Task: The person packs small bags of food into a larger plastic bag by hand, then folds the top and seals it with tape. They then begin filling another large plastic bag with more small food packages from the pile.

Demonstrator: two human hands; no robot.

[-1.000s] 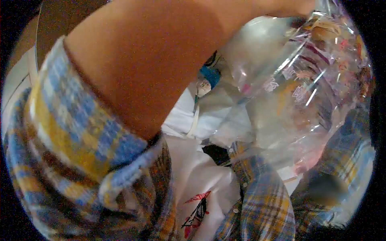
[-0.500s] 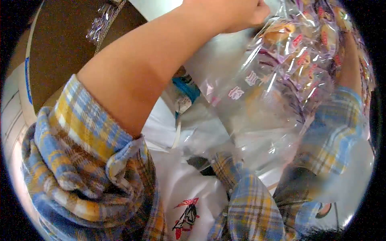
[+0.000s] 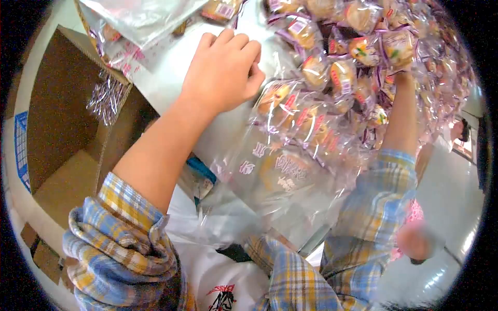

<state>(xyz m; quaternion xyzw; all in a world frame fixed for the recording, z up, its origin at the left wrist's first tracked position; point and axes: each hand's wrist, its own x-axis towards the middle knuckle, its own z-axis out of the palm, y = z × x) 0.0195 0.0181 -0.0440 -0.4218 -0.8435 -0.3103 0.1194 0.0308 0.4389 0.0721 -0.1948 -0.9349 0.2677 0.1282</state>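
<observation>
My left hand (image 3: 225, 72) is closed, its curled fingers and thumb at the upper edge of a clear printed plastic bag (image 3: 280, 186). Several individually wrapped pastries (image 3: 306, 122) lie at the mouth end of that bag. My right hand (image 3: 402, 79) reaches into a big heap of pastries in clear, purple-edged wrappers (image 3: 342, 78). A wrapped pastry (image 3: 398, 47) covers its fingers, so I cannot tell how they are closed.
A cardboard box (image 3: 62, 114) stands open at the left, with a bundle of shiny twist ties (image 3: 107, 97) on its edge. Another clear bag (image 3: 148, 20) lies at the top over a pale table (image 3: 171, 78). A person in pink (image 3: 415, 223) is at the right.
My left hand has moved left and down in view, and the printed bag has shifted left. The view has swung, showing more of the pastry heap and the box.
</observation>
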